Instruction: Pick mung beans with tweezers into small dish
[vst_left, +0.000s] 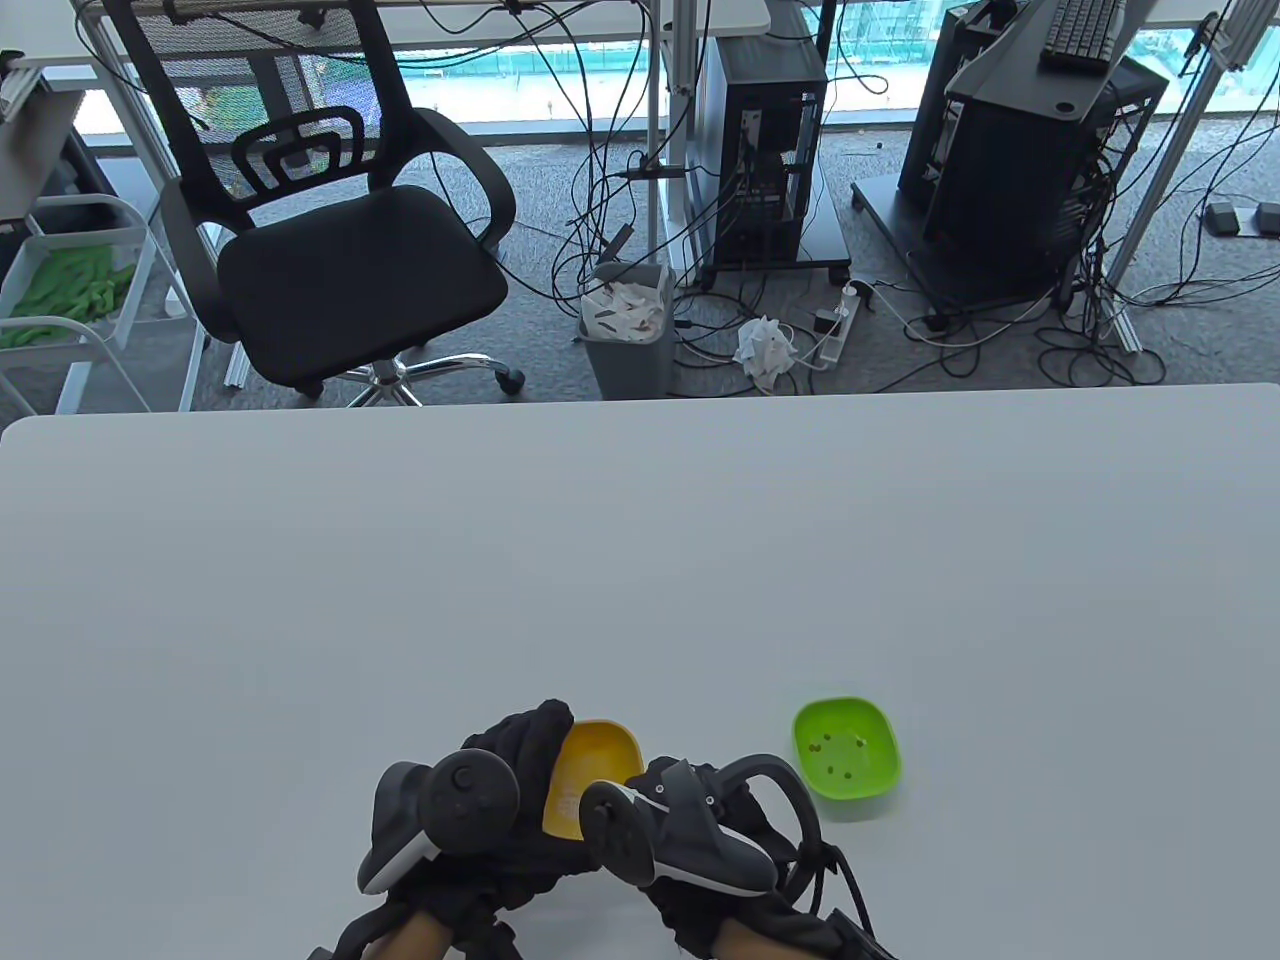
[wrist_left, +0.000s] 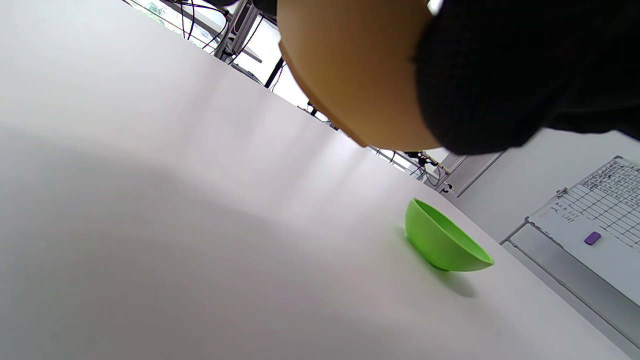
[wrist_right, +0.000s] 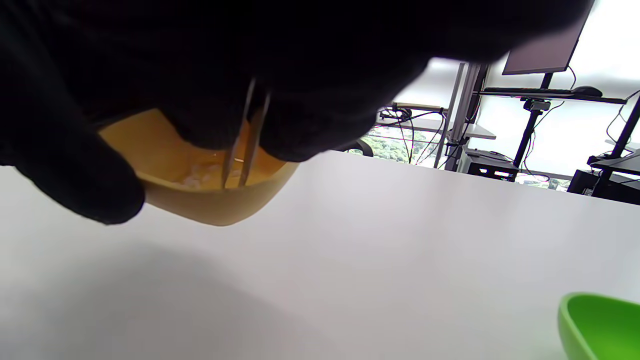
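Resting on the white table (vst_left: 640, 560), the yellow dish (vst_left: 592, 775) is gripped by the left hand (vst_left: 470, 800); tweezers (wrist_right: 245, 140), held by the right hand (vst_left: 690, 830), are dipped into it. Small beans (vst_left: 838, 757) are seen in the green dish (vst_left: 848, 747) nearby.

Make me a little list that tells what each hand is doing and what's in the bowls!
left hand: holds the yellow bowl, tilted and lifted off the table
right hand: holds tweezers, tips down inside the yellow bowl
green bowl: sits on the table, a few small beans inside
tweezer tips: a small gap; a bean between them can't be seen
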